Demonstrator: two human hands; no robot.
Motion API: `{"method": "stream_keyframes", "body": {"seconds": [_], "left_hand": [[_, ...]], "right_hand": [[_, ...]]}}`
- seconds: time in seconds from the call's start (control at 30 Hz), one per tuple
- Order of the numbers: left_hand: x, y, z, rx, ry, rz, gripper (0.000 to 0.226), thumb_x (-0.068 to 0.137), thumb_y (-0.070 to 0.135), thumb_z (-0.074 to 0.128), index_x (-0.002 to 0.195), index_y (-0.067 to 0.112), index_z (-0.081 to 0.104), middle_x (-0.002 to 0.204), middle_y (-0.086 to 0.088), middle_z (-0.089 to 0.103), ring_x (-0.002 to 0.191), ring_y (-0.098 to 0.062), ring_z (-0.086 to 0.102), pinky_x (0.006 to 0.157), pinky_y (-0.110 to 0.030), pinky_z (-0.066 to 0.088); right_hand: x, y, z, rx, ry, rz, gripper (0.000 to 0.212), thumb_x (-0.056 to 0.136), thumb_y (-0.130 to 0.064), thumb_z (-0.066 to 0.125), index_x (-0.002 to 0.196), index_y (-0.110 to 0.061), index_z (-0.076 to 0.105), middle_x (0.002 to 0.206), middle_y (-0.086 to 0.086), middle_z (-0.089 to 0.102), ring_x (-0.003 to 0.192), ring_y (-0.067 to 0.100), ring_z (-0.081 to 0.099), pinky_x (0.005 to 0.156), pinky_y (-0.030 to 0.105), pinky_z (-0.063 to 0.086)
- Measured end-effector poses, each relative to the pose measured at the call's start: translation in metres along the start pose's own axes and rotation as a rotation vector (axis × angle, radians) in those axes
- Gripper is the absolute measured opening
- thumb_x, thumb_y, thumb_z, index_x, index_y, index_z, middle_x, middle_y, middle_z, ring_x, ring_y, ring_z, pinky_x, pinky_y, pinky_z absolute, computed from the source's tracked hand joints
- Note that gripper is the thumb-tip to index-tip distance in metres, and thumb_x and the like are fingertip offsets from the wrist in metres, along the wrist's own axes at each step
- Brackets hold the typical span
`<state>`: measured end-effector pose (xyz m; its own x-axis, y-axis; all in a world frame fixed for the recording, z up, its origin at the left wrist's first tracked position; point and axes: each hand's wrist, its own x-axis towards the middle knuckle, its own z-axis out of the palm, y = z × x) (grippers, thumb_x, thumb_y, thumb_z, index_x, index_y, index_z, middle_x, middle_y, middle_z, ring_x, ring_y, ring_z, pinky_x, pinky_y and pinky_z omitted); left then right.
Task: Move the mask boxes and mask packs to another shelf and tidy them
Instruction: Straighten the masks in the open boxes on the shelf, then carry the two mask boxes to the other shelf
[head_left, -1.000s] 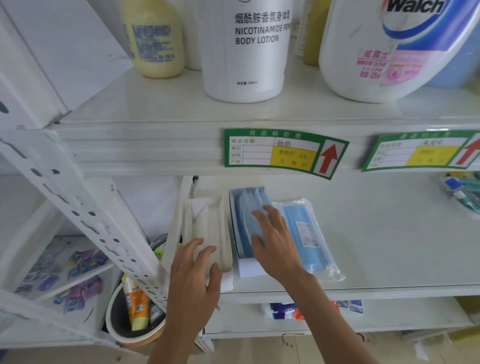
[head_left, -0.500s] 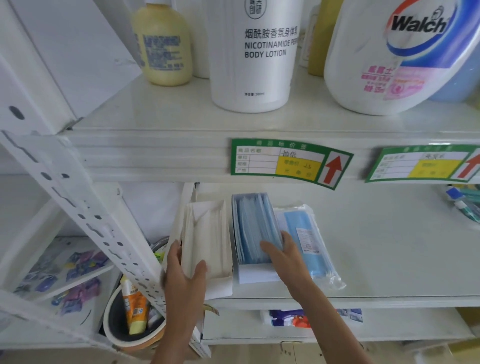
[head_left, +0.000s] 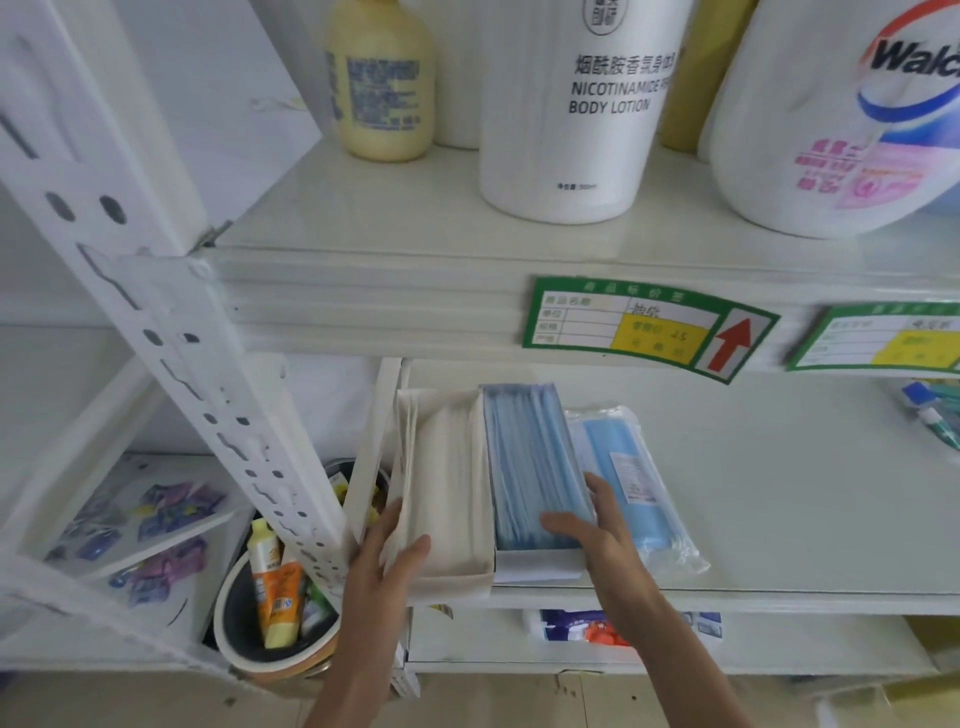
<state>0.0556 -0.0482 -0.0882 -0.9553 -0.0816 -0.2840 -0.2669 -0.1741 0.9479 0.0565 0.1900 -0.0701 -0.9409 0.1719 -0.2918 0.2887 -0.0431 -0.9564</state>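
On the middle shelf lie three items side by side. An open box of white masks sits at the left, its near end overhanging the shelf edge. My left hand grips that near end, thumb on top. Beside it is an open box of blue masks. My right hand holds this box's near right corner, fingers resting on the masks. A clear pack of blue masks lies right of the boxes, touching my right hand.
A perforated white upright stands left of the boxes. The top shelf carries a body lotion bottle, a yellow bottle and a large Walch jug. Below left, a bucket holds tubes. Toothbrushes lie far right.
Both hands slid back toward the near ends of the boxes. My left hand went from resting over the white box to gripping its end; my right hand moved from the blue masks' middle to the corner.
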Motion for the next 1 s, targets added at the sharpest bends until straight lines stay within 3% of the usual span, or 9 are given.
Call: {"method": "stream_keyframes", "body": {"seconds": [0.07, 0.13, 0.27, 0.4, 0.5, 0.57, 0.73, 0.9, 1.0], "left_hand": [[-0.006, -0.001, -0.003, -0.032, -0.051, 0.033, 0.06, 0.059, 0.052, 0.081, 0.116, 0.06, 0.064, 0.125, 0.026, 0.064, 0.114, 0.0, 0.062, 0.098, -0.039, 0.047], [-0.016, -0.007, -0.006, -0.041, -0.096, 0.065, 0.068, 0.062, 0.047, 0.086, 0.124, 0.054, 0.061, 0.126, 0.019, 0.066, 0.114, -0.006, 0.065, 0.095, -0.04, 0.05], [-0.044, -0.03, -0.016, -0.106, -0.066, 0.029, 0.093, 0.059, 0.041, 0.096, 0.139, 0.051, 0.05, 0.136, 0.013, 0.062, 0.12, -0.015, 0.065, 0.094, -0.041, 0.054], [-0.082, -0.049, -0.021, -0.111, -0.064, 0.028, 0.092, 0.065, 0.031, 0.096, 0.142, 0.048, 0.049, 0.147, 0.009, 0.056, 0.134, -0.02, 0.055, 0.107, -0.048, 0.044], [-0.128, -0.06, -0.02, -0.152, -0.027, 0.019, 0.086, 0.066, 0.028, 0.095, 0.138, 0.049, 0.053, 0.144, 0.008, 0.059, 0.131, -0.017, 0.058, 0.096, -0.035, 0.053], [-0.161, -0.063, -0.021, -0.163, 0.042, 0.032, 0.085, 0.064, 0.029, 0.096, 0.136, 0.05, 0.056, 0.141, 0.013, 0.061, 0.129, -0.01, 0.059, 0.089, -0.024, 0.055], [-0.237, -0.069, -0.039, -0.22, 0.251, 0.058, 0.093, 0.058, 0.014, 0.092, 0.142, 0.023, 0.053, 0.136, -0.006, 0.066, 0.127, -0.026, 0.061, 0.103, -0.046, 0.045], [-0.298, -0.078, -0.077, -0.29, 0.515, 0.105, 0.083, 0.055, 0.0, 0.084, 0.133, 0.016, 0.059, 0.124, -0.012, 0.072, 0.114, -0.028, 0.069, 0.085, -0.034, 0.06], [-0.331, -0.089, -0.113, -0.325, 0.701, 0.157, 0.088, 0.051, 0.002, 0.092, 0.132, 0.017, 0.06, 0.122, -0.007, 0.073, 0.109, -0.022, 0.072, 0.08, -0.032, 0.059]], "right_hand": [[-0.005, 0.001, -0.012, 0.055, -0.034, 0.022, 0.075, 0.06, -0.049, 0.082, 0.126, -0.047, 0.046, 0.125, -0.005, 0.053, 0.111, 0.026, 0.061, 0.093, 0.052, 0.056], [-0.012, 0.005, -0.023, 0.085, -0.118, 0.042, 0.071, 0.063, -0.046, 0.084, 0.124, -0.05, 0.048, 0.116, -0.01, 0.06, 0.105, 0.028, 0.067, 0.088, 0.051, 0.059], [-0.031, 0.018, -0.037, 0.059, -0.233, 0.132, 0.073, 0.057, -0.046, 0.09, 0.116, -0.055, 0.049, 0.112, -0.005, 0.063, 0.1, 0.027, 0.071, 0.08, 0.048, 0.062], [-0.05, 0.024, -0.045, 0.053, -0.332, 0.166, 0.079, 0.05, -0.044, 0.093, 0.112, -0.062, 0.048, 0.114, -0.007, 0.065, 0.104, 0.023, 0.07, 0.081, 0.046, 0.061], [-0.07, 0.022, -0.053, 0.0, -0.45, 0.119, 0.094, 0.047, -0.047, 0.094, 0.121, -0.064, 0.039, 0.127, -0.01, 0.058, 0.117, 0.023, 0.061, 0.089, 0.047, 0.058], [-0.085, 0.024, -0.055, -0.005, -0.521, 0.069, 0.104, 0.046, -0.042, 0.095, 0.13, -0.058, 0.037, 0.136, -0.002, 0.056, 0.12, 0.028, 0.061, 0.091, 0.052, 0.057], [-0.128, 0.034, -0.035, -0.06, -0.675, 0.019, 0.107, 0.038, -0.042, 0.092, 0.131, -0.054, 0.039, 0.134, -0.009, 0.055, 0.112, 0.018, 0.064, 0.082, 0.041, 0.062], [-0.161, 0.047, 0.019, -0.108, -0.924, 0.04, 0.119, 0.024, -0.057, 0.097, 0.126, -0.058, 0.036, 0.135, -0.013, 0.053, 0.12, 0.019, 0.059, 0.092, 0.047, 0.058], [-0.177, 0.059, 0.065, -0.091, -1.018, 0.051, 0.11, 0.024, -0.051, 0.101, 0.12, -0.062, 0.047, 0.123, -0.017, 0.064, 0.111, 0.014, 0.066, 0.081, 0.039, 0.062]]}}
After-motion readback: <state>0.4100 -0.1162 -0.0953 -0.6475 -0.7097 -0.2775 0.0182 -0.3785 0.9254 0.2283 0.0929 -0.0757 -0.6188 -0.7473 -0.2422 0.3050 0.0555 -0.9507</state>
